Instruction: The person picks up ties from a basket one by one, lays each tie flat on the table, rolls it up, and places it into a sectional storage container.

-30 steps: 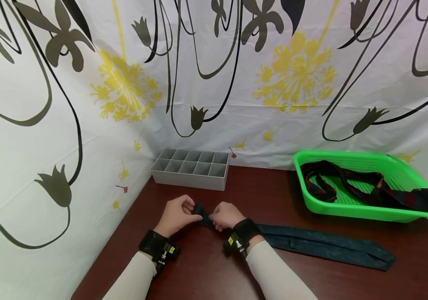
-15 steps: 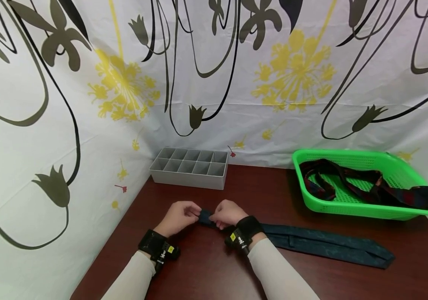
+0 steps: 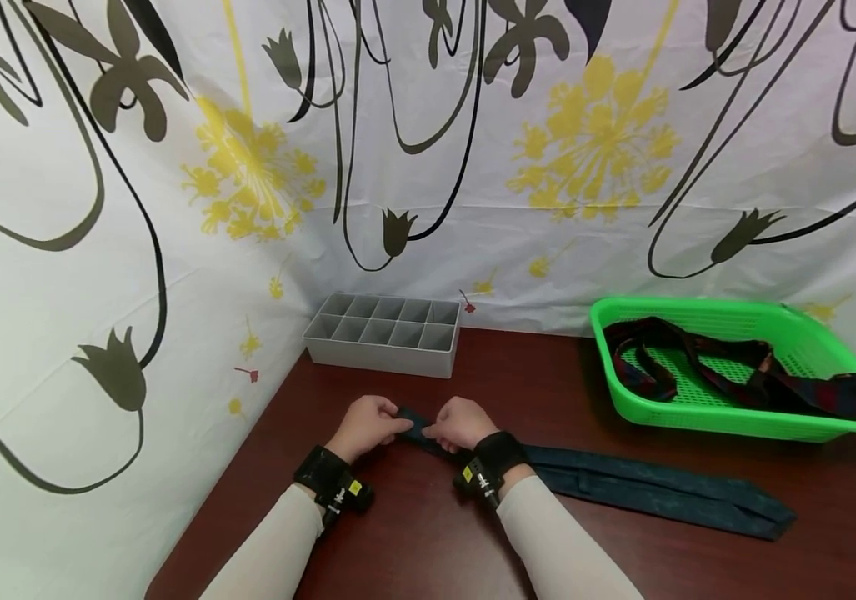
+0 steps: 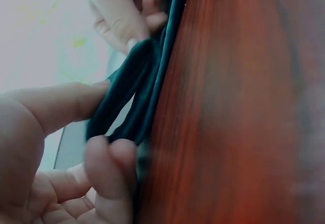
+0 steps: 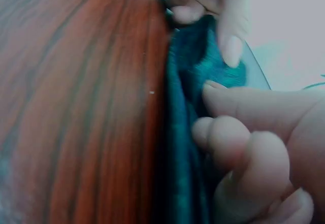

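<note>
A dark teal necktie lies lengthwise on the table, its wide pointed end toward the right. My left hand pinches its left end between thumb and fingers. Close beside it, my right hand pinches the tie a little further along, other fingers curled in. In the left wrist view, the fabric is turned back on itself as a loop with a gap through it, the left thumb and fingertips at its edges. The right wrist view has the right thumb and forefinger on the folded tie. Part of the tie is hidden under the right hand.
A grey divided box stands at the back left by the patterned cloth wall. At the back right, a green basket holds a dark red patterned tie, one end over the rim. The table is dark reddish wood.
The left end of the tie went from a small dark bunch to a flatter strip between the hands. My left hand shifted slightly and its thumb now lies over the fabric. The right hand barely moved.
</note>
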Motion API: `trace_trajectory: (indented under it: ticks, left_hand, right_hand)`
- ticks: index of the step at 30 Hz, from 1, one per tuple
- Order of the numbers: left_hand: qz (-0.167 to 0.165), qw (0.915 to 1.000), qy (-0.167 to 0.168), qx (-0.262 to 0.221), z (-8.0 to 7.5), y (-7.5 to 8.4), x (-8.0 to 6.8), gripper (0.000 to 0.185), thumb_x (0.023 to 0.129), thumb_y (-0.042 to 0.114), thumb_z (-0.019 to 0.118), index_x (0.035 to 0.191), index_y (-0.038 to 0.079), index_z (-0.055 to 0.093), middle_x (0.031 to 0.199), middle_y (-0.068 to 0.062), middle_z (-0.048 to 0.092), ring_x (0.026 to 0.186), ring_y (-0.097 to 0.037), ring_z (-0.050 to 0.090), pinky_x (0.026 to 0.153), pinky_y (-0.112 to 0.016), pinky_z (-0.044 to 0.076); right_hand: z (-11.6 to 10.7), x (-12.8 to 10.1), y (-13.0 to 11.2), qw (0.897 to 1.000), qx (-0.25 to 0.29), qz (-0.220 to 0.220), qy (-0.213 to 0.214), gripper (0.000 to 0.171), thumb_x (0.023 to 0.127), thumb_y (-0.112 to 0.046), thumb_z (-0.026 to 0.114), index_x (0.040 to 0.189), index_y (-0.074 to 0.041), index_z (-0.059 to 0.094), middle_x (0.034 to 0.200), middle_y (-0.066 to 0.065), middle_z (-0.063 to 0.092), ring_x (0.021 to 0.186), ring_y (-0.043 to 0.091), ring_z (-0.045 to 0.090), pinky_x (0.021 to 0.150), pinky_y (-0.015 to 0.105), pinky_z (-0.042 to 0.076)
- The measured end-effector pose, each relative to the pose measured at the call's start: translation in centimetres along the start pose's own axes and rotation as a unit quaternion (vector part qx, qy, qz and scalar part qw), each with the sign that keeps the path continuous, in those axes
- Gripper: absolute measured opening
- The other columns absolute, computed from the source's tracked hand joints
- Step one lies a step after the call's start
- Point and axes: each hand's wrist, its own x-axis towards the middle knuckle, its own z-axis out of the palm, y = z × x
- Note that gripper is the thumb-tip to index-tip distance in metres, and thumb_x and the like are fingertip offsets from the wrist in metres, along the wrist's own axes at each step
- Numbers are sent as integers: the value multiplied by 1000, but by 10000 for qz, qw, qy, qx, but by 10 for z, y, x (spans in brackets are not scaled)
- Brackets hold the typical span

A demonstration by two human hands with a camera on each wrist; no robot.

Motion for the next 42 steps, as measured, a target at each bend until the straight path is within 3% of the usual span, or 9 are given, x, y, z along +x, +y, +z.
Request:
trace_trajectory:
  ticks: [5, 12, 20, 26, 31, 35, 38, 40, 42]
  left_hand:
    - [-121, 9997, 59, 203, 7, 7, 13, 25, 85, 21, 85, 98, 4, 72, 69, -3, 68, 58, -15, 61, 55, -28, 50]
    - [255, 9996, -93, 60, 2, 27, 15, 30, 83, 22, 89, 99, 4, 71, 72, -5, 71, 60, -16, 63, 56, -29, 52]
    - [575, 9948, 576, 606, -2, 28, 9, 15, 83, 18, 82, 88, 8, 72, 78, -1, 72, 68, -13, 62, 62, -28, 51]
    - [926, 9949, -271, -278, 2, 23, 11, 16, 93, 21, 81, 96, 6, 75, 74, -7, 72, 60, -15, 66, 57, -30, 57]
    - [1119, 9874, -867, -709, 6, 20, 13, 11, 99, 7, 70, 106, 3, 78, 80, -12, 73, 62, -13, 68, 60, -29, 60]
    - [1188, 9872, -932, -510, 8, 19, 14, 16, 96, 3, 71, 109, 5, 79, 79, -8, 73, 63, -13, 66, 60, -28, 59]
    - [1334, 9855, -1045, -56, 10, 19, 16, 22, 93, 4, 73, 112, 9, 81, 76, -2, 71, 61, -12, 61, 58, -27, 54]
    - [1471, 9817, -1170, 293, 11, 20, 17, 25, 92, 5, 75, 115, 11, 81, 74, 2, 68, 60, -11, 58, 58, -26, 49]
    - [1602, 9774, -1221, 644, 11, 22, 17, 28, 90, 6, 78, 117, 12, 82, 74, 4, 65, 62, -10, 55, 60, -25, 47]
  right_hand:
    - [2, -1, 2, 9975, -393, 101, 580, 50, 92, -38, 80, 50, -14, 66, 44, -7, 51, 45, 12, 53, 47, 25, 35]
    - [0, 1, 1, 9944, -518, 298, 868, 52, 91, -37, 81, 47, -15, 64, 43, -6, 51, 45, 14, 53, 45, 26, 33]
    - [2, 6, 1, 9830, -1032, 573, 1410, 57, 87, -45, 84, 47, -21, 51, 46, -9, 37, 45, 13, 45, 43, 27, 28]
    - [3, 8, 4, 9850, -989, 106, 1408, 53, 84, -33, 83, 48, -22, 46, 47, -10, 32, 43, 11, 37, 45, 26, 23]
    - [-5, 12, 11, 9926, -645, -123, 1017, 41, 82, -22, 82, 54, -20, 51, 50, -9, 42, 47, 10, 44, 50, 25, 32]
    - [-20, 11, 15, 9985, 507, -102, 189, 10, 84, -12, 79, 88, -6, 71, 64, 0, 64, 58, 13, 61, 60, 25, 49]
    - [-31, 9, 18, 9887, 1459, -72, -350, 34, 87, -6, 73, 119, 2, 64, 80, 9, 70, 66, 16, 68, 68, 28, 57]
    - [-36, 8, 19, 9842, 1691, -46, -526, 37, 90, -7, 73, 124, 1, 61, 89, 11, 70, 69, 17, 70, 70, 28, 60]
    - [-39, 8, 20, 9881, 1458, -49, -485, 30, 91, -11, 76, 118, -2, 64, 92, 10, 70, 69, 17, 71, 69, 29, 60]
